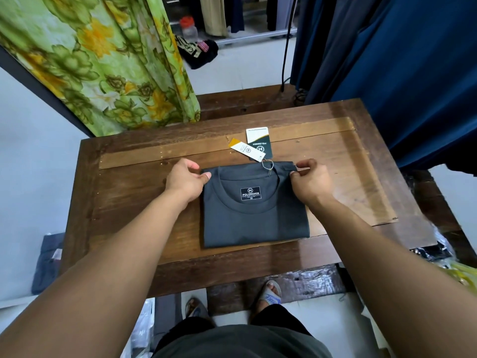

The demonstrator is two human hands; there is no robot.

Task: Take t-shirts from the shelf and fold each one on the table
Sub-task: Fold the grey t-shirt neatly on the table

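One dark grey t-shirt [254, 218] lies folded into a flat, near-square packet at the middle of the bench [129, 202], its round ribbed collar facing up and a small black printed label showing inside the neck. The cloth looks smooth and matte, with crisp straight folded edges. The left hand [184, 180] sits at the t-shirt's far left corner, its fingers [204, 178] curled and pinching the cloth there against the thumb. The right hand [311, 179] sits at the far right corner, its fingers [305, 164] likewise curled and pinching the edge. Two card hang tags lie just beyond the collar, tied to the t-shirt by a thin gold string: a white tag [246, 149] with a mustard end and a dark green tag [259, 142] with a white end, overlapping each other. The bench is dark, worn wood with a paler, glossy rectangular panel under the t-shirt. Beyond the t-shirt to the left hangs a green and yellow floral curtain [103, 60]; to the right hang dark blue garments [400, 68].
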